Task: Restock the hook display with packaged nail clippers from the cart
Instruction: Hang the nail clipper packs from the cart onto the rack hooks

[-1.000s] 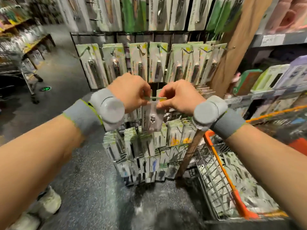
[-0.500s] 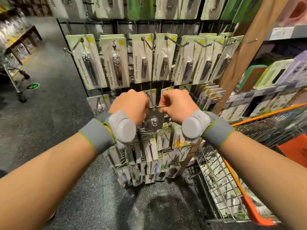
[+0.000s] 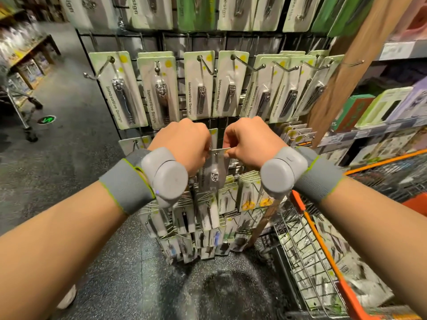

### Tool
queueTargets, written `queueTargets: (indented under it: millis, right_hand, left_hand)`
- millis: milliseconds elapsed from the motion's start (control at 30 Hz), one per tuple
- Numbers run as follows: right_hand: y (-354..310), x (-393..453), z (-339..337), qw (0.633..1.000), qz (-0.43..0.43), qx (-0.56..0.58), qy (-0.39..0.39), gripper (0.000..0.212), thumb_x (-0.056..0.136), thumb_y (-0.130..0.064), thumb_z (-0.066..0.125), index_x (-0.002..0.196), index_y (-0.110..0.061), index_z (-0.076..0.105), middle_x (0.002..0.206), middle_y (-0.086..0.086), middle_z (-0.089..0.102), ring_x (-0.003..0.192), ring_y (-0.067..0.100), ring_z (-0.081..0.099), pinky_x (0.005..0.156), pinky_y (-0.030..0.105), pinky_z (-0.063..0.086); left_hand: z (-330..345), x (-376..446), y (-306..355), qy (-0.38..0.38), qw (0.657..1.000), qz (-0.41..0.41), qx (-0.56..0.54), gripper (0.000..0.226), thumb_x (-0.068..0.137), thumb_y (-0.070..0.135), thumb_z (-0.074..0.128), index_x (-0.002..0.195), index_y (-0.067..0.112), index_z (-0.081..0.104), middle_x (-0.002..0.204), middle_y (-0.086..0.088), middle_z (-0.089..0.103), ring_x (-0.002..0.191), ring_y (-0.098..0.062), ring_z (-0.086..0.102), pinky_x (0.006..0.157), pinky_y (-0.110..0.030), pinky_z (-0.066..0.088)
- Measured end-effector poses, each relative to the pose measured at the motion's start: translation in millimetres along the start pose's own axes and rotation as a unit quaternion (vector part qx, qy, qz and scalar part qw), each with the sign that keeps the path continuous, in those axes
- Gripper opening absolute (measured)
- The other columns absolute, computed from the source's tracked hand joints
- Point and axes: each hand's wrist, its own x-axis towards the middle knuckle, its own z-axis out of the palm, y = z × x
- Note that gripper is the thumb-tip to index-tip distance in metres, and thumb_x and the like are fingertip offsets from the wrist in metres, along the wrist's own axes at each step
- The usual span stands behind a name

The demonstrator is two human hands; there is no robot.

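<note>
Packaging of one nail clipper pack [image 3: 213, 172] hangs between the two hands in front of the hook display [image 3: 203, 93], its top edge pinched at both corners: the left hand [image 3: 182, 146] has curled fingers on the left corner, the right hand [image 3: 250, 144] on the right, so each grip is clamped on the card. Compared with half a second ago, the pack sits at much the same spot under the row of hung clippers, with both hands still closed on it; the view has tilted so the upper row reads sharper and fuller. Whether the card's hole is on a hook cannot be told, since the knuckles cover that spot. Fingertips are hidden behind the backs of the hands. Grey wristbands with round pods cover both wrists and block part of the lower rows. To the right, the cart [image 3: 307, 229] with its orange rim holds more packs, blurred and cut off by the frame edge.
</note>
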Motion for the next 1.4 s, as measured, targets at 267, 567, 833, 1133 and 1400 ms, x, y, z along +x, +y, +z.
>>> queueTargets:
  millis: [267,567,833,1133,1400]
  right_hand:
    - [-8.0,24.8,11.1,0.997,0.016,-0.071,0.026,0.02,0.085,-0.006,0.057,0.102,-0.013,0.065,0.107,0.018,0.061,0.104,0.038,0.058,0.077,0.035,0.043]
    - [-11.6,42.2,15.3,0.997,0.041,-0.057,0.021,0.031,0.086,-0.002,0.047,0.114,-0.007,0.062,0.112,0.022,0.058,0.105,0.04,0.057,0.074,0.036,0.041]
    - [-1.1,21.1,8.7,0.998,-0.007,-0.028,0.05,0.02,0.088,-0.01,0.053,0.107,-0.015,0.06,0.107,0.016,0.063,0.104,0.037,0.058,0.085,0.041,0.05]
    - [11.7,-72.9,-31.3,0.965,0.008,0.161,0.206,0.011,0.089,-0.021,0.062,0.096,-0.015,0.067,0.091,0.001,0.07,0.089,0.018,0.062,0.084,0.033,0.046]
    - [91.3,-174.1,-53.7,0.931,0.116,0.203,0.279,0.005,0.086,-0.018,0.065,0.09,-0.016,0.068,0.078,-0.01,0.066,0.077,0.005,0.059,0.072,0.016,0.044]
  left_hand:
    - [2.9,26.0,2.0,-0.016,0.994,-0.096,0.042,0.03,0.09,0.013,0.054,0.118,0.018,0.063,0.119,-0.015,0.056,0.109,-0.039,0.056,0.085,-0.041,0.047]
    - [9.6,44.5,-6.8,-0.015,0.988,-0.151,-0.005,0.031,0.089,0.015,0.055,0.118,0.02,0.063,0.12,-0.012,0.061,0.107,-0.036,0.06,0.085,-0.038,0.049]
    - [6.3,22.5,-9.6,0.025,0.995,-0.086,0.035,0.021,0.091,0.016,0.052,0.11,0.014,0.062,0.105,-0.017,0.061,0.099,-0.041,0.059,0.081,-0.043,0.049]
    - [-32.5,-22.2,31.0,0.11,0.987,0.064,-0.094,0.016,0.09,0.034,0.057,0.099,0.025,0.067,0.095,0.002,0.071,0.093,-0.023,0.064,0.084,-0.04,0.053]
    - [-13.9,-9.3,136.2,0.117,0.96,0.183,-0.179,0.011,0.087,0.029,0.061,0.092,0.023,0.069,0.087,0.001,0.072,0.088,-0.025,0.066,0.08,-0.04,0.051]
